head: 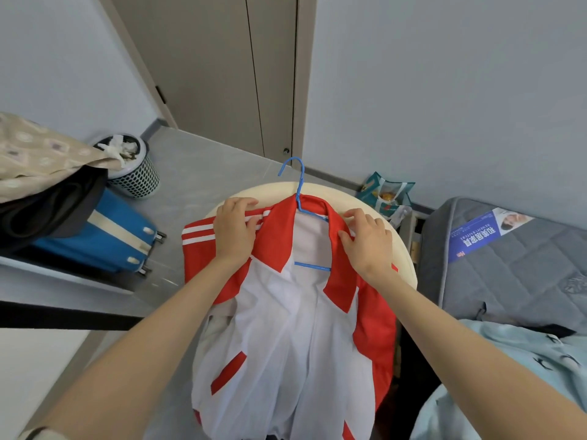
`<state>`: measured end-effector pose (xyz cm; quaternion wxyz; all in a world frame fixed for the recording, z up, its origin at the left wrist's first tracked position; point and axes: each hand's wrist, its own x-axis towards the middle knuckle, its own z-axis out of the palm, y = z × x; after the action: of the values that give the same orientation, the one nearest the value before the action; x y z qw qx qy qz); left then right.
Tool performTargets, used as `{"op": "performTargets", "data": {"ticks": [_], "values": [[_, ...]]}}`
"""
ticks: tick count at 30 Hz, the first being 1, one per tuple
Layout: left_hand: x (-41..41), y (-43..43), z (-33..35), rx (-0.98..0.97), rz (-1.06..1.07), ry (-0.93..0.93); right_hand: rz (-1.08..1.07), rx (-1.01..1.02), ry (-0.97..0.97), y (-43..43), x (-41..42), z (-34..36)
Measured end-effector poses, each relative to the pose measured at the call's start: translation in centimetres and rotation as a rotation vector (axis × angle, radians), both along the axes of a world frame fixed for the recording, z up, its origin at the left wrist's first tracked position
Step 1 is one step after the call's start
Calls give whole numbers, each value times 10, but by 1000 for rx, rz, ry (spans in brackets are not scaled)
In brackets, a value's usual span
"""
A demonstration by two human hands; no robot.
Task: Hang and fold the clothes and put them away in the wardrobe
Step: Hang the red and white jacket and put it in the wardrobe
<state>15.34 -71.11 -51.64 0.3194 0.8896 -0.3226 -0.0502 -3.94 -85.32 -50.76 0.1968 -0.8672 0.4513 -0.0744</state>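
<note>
Tall closed doors (222,74), far centre, probably the wardrobe. Grey quilted mattress (508,274), right, carrying a blue book (486,233). Red-and-white zip jacket (286,328), centre, lying front up and open on a round cream surface (405,249), its hem spilling over the near edge. It is soft and light by the look of it, smooth cloth that is likely to slide off thin wire, and is best taken at the shoulder seams beside the collar. Blue suitcase (104,230), left, partly under dark clothing. Pale blue garment (524,360), near right, not yet dealt with. Perforated wastebasket (133,173), far left, full of paper. Blue wire hanger (298,192), inside the jacket, with its hook out past the collar on the far side and its lower bar showing in the open front. Left hand (235,230), fingers curled over the jacket's left shoulder, gripping it. Right hand (365,239), fingers bent on the right shoulder with the thumb at the collar edge, holding the cloth. Judged step: seating the shoulders on the hanger.
</note>
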Motion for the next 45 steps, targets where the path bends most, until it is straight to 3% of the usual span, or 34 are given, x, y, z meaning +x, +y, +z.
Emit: {"op": "performTargets", "data": {"ticks": [5,12,23,31,35,40,45], "values": [[-16,35,1,-124,-124,46,-35,8,60,25,-10,2],[-59,101,-5,-166,-214,182,-84,140,-89,92,-49,-8],[-143,209,-95,109,-248,597,-151,499,158,216,-137,-103],[-200,248,-177,247,-185,698,-109,590,203,274,-170,-177],[-221,251,-208,249,-126,651,-98,603,153,292,-175,-207],[-240,248,-231,311,-110,350,-183,580,110,303,-167,-228],[-242,253,-242,349,-162,188,-119,418,313,309,-154,-246]]}}
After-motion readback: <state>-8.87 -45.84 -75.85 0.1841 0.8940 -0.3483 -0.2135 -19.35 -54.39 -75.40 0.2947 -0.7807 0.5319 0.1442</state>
